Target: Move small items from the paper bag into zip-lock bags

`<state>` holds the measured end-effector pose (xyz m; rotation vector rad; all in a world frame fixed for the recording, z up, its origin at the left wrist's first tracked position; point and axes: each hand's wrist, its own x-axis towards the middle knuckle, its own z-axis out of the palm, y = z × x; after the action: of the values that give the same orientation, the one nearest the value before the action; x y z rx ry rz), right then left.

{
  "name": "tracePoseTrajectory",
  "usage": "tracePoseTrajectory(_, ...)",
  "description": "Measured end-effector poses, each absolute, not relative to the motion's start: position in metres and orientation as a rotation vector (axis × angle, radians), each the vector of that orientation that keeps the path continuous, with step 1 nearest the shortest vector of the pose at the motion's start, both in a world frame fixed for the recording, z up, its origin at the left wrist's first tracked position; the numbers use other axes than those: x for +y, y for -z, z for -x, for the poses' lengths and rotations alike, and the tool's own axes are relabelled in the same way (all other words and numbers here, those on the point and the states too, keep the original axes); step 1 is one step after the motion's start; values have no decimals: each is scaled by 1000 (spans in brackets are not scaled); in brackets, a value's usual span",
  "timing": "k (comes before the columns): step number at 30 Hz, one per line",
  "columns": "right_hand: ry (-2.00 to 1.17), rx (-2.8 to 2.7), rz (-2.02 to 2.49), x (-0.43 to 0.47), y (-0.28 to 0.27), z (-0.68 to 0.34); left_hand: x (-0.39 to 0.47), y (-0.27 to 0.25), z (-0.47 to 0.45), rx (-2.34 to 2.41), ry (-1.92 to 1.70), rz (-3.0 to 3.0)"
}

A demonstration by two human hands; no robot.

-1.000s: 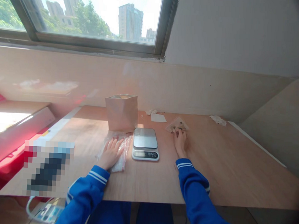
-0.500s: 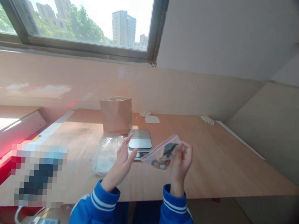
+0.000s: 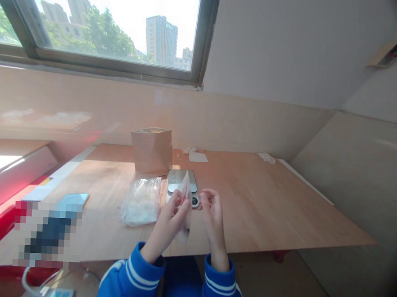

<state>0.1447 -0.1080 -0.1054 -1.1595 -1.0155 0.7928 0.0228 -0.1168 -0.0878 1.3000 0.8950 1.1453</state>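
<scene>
Clear plastic zip bag point(image 3: 185, 205) pinched in my left hand point(image 3: 171, 218), lifted near the scale point(image 3: 182, 186) — right hand point(image 3: 212, 211) loosely curled, empty. Nothing weighed yet — pan bare.

- One head-worn view, looking forward and down across the wooden table point(image 3: 249, 204) toward the window point(image 3: 101, 23).
- Near the raised hands; the right edge is dark, perhaps vignetting.

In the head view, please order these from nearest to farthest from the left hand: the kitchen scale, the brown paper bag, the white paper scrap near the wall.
1. kitchen scale, just beyond the left hand.
2. brown paper bag, behind the scale, slightly left.
3. white paper scrap, by the back wall, to the right.
</scene>
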Motion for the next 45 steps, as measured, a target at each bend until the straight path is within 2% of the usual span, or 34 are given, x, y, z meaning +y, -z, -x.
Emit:
tracePoseTrajectory(5,-1123,-1286,979,-120,81,-114,-118,77,-18,961,-1226,-1150)
tracePoseTrajectory(16,-1313,-1212,814,-119,78,-95,-124,80,2,1019,-1339,-1111)
tracePoseTrajectory(31,-1055,-1334,983,-124,77,-124,-119,85,3,972,-1141,-1413)
tracePoseTrajectory(45,-996,-1434,994,-122,81,-123,-118,91,-2,979,-1200,-1359)
